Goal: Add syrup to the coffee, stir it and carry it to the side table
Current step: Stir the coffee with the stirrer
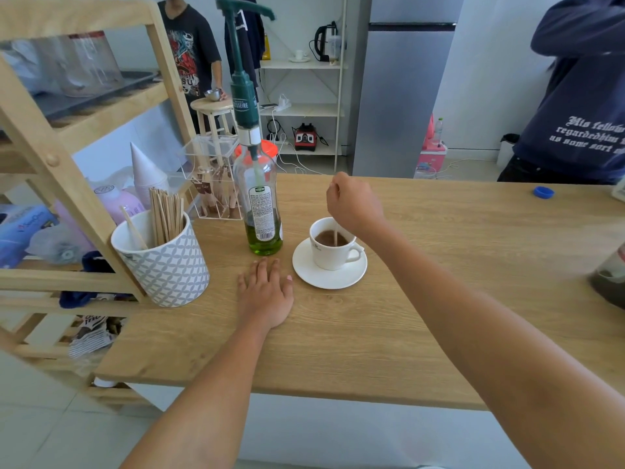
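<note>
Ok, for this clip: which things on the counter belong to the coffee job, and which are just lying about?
In use:
coffee cup on its saucer
stir stick, held by the right hand
syrup bottle
left hand, flat on the counter

Lying about:
patterned cup of spare sticks
blue cap
clear sachet rack

- To your right of the cup (pixel 333 247) and saucer (pixel 329 270), the counter (pixel 439 265) lies bare and wide as far as a small blue cap (pixel 544 192) near the far edge and a dark jar (pixel 608 279) at the right border.
- The tall syrup bottle (pixel 262 201) stands just left of the cup; its pump rises well above the hands.
- Your left hand (pixel 265 292) lies flat in the gap before the bottle, just beside the saucer.
- Further left, the patterned stick holder (pixel 162 258), a clear rack (pixel 213 177) and the wooden shelf frame (pixel 50 157) block the way.
- The near strip of counter is bare.
</note>
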